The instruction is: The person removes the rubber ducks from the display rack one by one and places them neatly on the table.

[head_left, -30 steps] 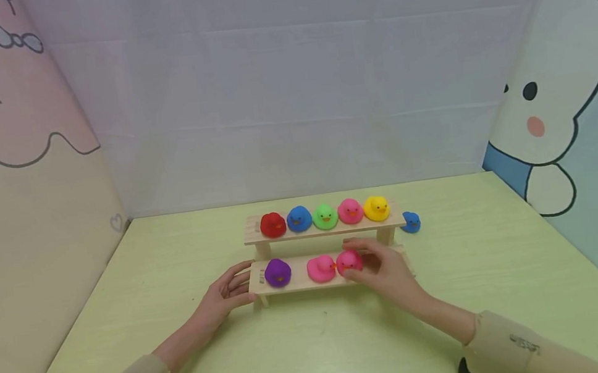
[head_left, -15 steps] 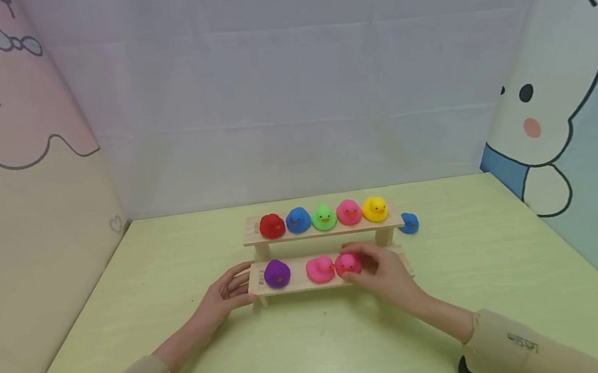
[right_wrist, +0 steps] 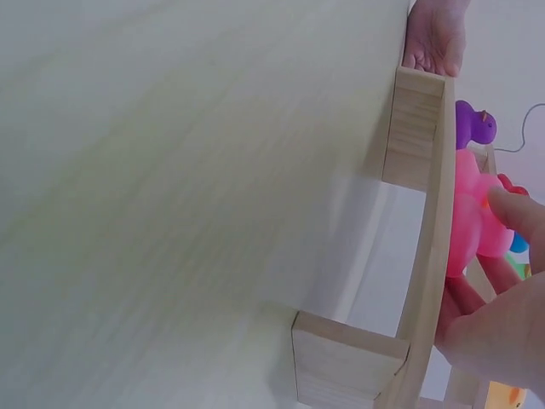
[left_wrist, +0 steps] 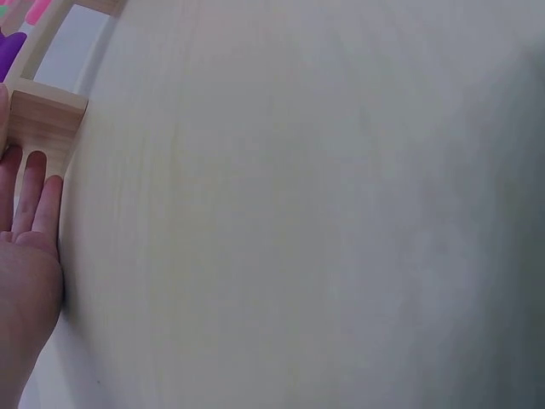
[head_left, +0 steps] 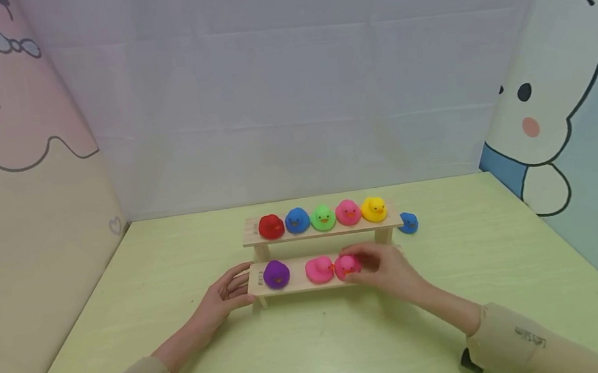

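My right hand (head_left: pixel 384 268) pinches a pink rubber duck (head_left: pixel 347 267) between thumb and fingers on the lower wooden shelf (head_left: pixel 296 283). Just left of it, a second pink duck (head_left: pixel 319 270) sits side-on, its beak right at the held duck. A purple duck (head_left: pixel 277 274) stands near the shelf's left end, with a gap between it and the pink pair. My left hand (head_left: pixel 228 295) rests at that left end, thumb toward the front. In the left wrist view its fingers (left_wrist: pixel 32 183) lie fairly straight along the shelf's end leg (left_wrist: pixel 51 115).
Behind, the higher shelf (head_left: pixel 323 236) carries a row of red (head_left: pixel 271 226), blue (head_left: pixel 297 220), green (head_left: pixel 323 218), pink (head_left: pixel 348 212) and yellow (head_left: pixel 374 209) ducks. Another blue duck (head_left: pixel 408 223) sits on the table (head_left: pixel 318 346) to the right of that shelf.
My right hand's fingers have come slightly lower around the pink duck. The left hand and the ducks keep their places; the head view has shifted a little.
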A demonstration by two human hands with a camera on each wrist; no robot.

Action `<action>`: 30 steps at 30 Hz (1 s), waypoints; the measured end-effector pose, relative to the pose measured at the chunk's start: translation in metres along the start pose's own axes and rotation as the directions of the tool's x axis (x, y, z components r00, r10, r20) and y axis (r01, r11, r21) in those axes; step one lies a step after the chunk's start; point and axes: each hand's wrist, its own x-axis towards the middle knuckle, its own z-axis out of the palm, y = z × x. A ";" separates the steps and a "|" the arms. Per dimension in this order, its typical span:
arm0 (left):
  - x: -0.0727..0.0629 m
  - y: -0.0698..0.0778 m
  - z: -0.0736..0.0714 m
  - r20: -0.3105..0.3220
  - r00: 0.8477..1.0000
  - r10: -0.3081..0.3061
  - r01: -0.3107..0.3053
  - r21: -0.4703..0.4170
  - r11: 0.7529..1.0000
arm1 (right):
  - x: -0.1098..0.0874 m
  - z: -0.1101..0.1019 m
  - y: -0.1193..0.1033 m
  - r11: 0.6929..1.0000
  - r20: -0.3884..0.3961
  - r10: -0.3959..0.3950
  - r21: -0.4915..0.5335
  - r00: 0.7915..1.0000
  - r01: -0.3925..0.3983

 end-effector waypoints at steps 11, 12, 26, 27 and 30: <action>0.002 0.005 0.001 0.026 0.999 0.036 -0.038 0.055 0.998 | 0.001 -0.012 0.000 1.000 0.114 -0.020 0.006 0.993 0.019; 0.003 0.006 0.001 0.028 0.999 0.035 -0.037 0.061 0.997 | 0.001 -0.012 0.002 1.000 0.118 -0.023 0.015 0.993 0.021; 0.006 0.006 0.005 0.017 1.000 0.011 -0.012 0.081 0.997 | 0.001 -0.028 0.004 1.000 0.216 -0.009 0.017 0.976 0.006; 0.006 0.006 0.004 0.015 1.000 0.007 -0.008 0.083 0.997 | 0.001 -0.030 0.003 1.000 0.221 -0.008 0.014 0.975 0.005; 0.007 0.005 0.004 0.020 1.000 0.009 -0.010 0.084 0.996 | 0.000 -0.036 0.001 1.000 0.236 -0.006 0.008 0.972 0.004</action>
